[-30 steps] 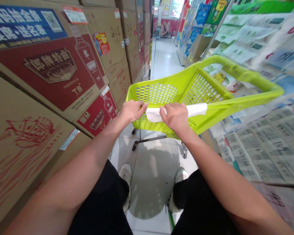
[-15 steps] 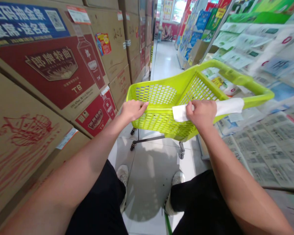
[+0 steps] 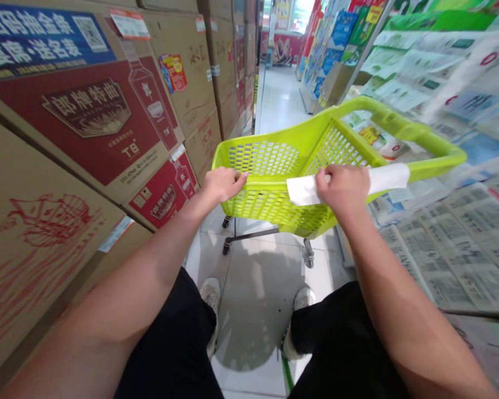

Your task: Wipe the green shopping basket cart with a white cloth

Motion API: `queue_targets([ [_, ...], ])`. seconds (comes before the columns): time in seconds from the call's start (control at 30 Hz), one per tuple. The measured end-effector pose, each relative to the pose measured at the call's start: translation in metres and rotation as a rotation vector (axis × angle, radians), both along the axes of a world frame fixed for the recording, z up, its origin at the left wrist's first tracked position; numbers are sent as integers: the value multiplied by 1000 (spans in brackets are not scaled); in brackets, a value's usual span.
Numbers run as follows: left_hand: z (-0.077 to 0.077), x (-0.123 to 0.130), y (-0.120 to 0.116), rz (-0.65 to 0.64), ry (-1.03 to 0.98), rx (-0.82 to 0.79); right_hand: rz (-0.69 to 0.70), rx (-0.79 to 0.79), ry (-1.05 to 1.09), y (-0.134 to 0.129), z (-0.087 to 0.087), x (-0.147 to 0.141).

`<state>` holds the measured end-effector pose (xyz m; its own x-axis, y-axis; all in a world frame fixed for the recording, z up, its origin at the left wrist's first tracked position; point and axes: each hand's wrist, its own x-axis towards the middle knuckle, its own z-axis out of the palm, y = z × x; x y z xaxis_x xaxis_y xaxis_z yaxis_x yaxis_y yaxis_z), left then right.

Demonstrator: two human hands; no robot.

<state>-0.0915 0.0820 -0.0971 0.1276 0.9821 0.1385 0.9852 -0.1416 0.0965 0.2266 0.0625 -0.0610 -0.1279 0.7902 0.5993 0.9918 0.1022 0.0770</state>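
Note:
A lime-green plastic shopping cart [image 3: 274,158] stands sideways in front of me, its push handle [image 3: 424,136] pointing right. My left hand [image 3: 224,184] is closed over the near rim by the cart's left end. Farther right along the same rim, my right hand [image 3: 343,187] presses a white cloth [image 3: 301,190] against the edge with curled fingers. The cloth sticks out on both sides of that hand and lies along the rim. No goods show in the part of the basket I can see.
Stacked cardboard cartons [image 3: 87,116] rise close on the left. Packs of paper goods [image 3: 461,221] are piled on the right. Beyond the cart, a tiled aisle [image 3: 280,94] runs back between shelves. My shoes [image 3: 210,291] stand on the floor near the cart's wheels [image 3: 309,259].
My right hand and the white cloth have shifted very slightly left along the rim. My left hand has also moved slightly left. The cart stays nearly in place.

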Motion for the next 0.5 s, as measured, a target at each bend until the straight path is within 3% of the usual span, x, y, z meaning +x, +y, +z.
queue_targets([
  [0.1,0,2,3,14,-12,-3,-65,71,40,5,10,27],
  [0.2,-2,5,4,28,-26,17,-83,85,19,6,8,29],
  [0.33,-5,10,2,19,-48,42,-39,-16,-62,0,-5,-3],
  [0.5,-7,9,1,24,-43,47,124,-122,-73,-10,-19,-54],
])
